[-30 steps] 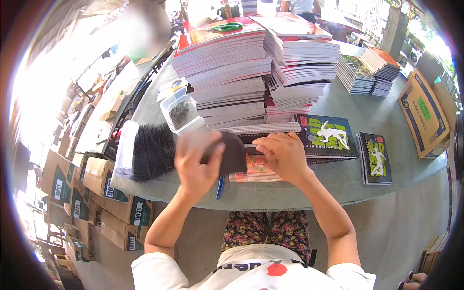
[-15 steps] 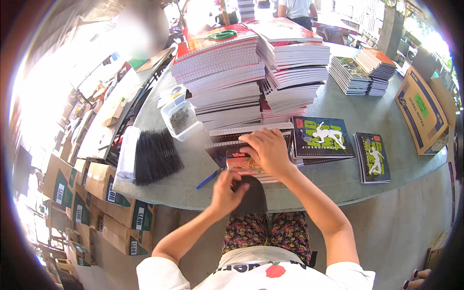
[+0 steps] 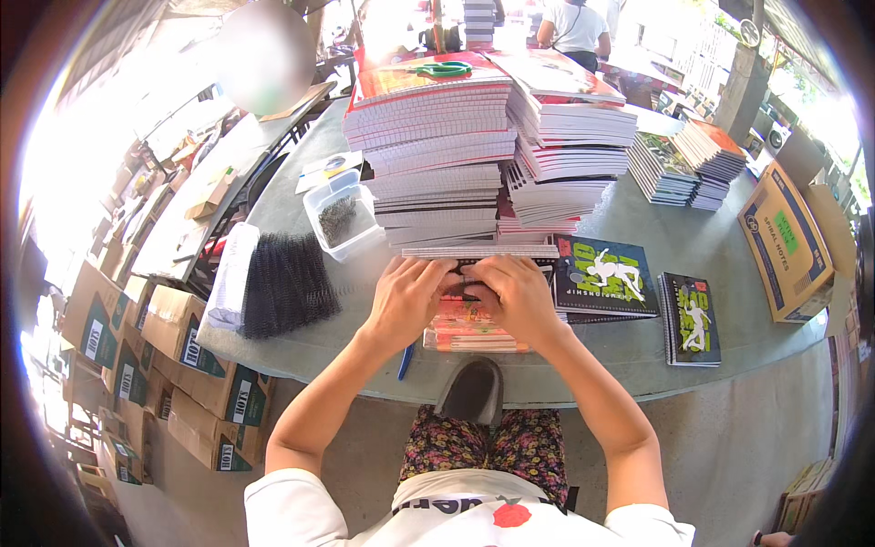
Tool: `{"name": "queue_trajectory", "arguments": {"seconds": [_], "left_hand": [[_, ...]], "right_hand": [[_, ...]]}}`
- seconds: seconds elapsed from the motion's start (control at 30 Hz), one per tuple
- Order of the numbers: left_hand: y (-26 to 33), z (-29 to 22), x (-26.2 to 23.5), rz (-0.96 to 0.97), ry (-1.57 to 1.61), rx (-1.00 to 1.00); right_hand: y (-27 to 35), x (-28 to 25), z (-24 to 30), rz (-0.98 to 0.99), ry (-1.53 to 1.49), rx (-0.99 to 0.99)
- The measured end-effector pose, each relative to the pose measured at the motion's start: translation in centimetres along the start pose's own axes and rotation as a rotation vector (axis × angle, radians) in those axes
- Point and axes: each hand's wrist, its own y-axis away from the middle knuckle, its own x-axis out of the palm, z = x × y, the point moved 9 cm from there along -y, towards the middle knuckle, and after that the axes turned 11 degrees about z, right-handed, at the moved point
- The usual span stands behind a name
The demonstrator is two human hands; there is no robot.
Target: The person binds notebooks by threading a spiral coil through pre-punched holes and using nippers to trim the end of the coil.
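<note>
My left hand (image 3: 406, 296) and my right hand (image 3: 518, 296) meet at a dark-covered notebook (image 3: 453, 283) in front of me. Fingers of both hands are bent over it, thumbs inward, gripping near its upper part; the hands hide most of it. White page edges (image 3: 483, 252) show just beyond my fingertips. Below my hands lies a red-orange booklet with pale edges (image 3: 465, 326). A blue pen (image 3: 406, 361) rests left of it. At the table's near edge sits a dark rounded pad-like object (image 3: 469, 390).
Tall notebook stacks (image 3: 437, 137) stand just beyond, topped by green-handled scissors (image 3: 444, 69). Black spiral coils (image 3: 287, 284) and a clear plastic tub (image 3: 316, 199) lie left. Black-and-green notebooks (image 3: 606, 276) and a cardboard box (image 3: 788, 246) are right.
My left hand has moved up from the dark pad-like object to the notebook, beside my right hand. The pen has turned more upright in the picture. The view has shifted slightly.
</note>
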Motion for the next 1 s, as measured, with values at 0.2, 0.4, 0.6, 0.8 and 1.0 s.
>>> {"name": "queue_trajectory", "arguments": {"seconds": [0.2,0.4,0.6,0.8,1.0], "left_hand": [[-0.3,0.7,-0.4,0.023,-0.032,-0.045],[0.1,1.0,1.1,0.035,-0.096,-0.067],[7.5,-4.1,8.9,0.282,-0.001,-0.097],[10.7,-1.4,12.8,0.410,0.435,-0.369],[6.5,-0.9,2.9,0.256,0.411,-0.296]], "right_hand": [[-0.2,0.5,-0.1,0.024,-0.013,0.029],[-0.3,0.2,0.0,-0.031,-0.002,0.066],[-0.6,0.5,0.5,-0.061,0.117,0.093],[-0.6,0.6,0.3,-0.047,0.040,0.106],[-0.5,0.0,0.0,-0.082,0.017,0.160]]}}
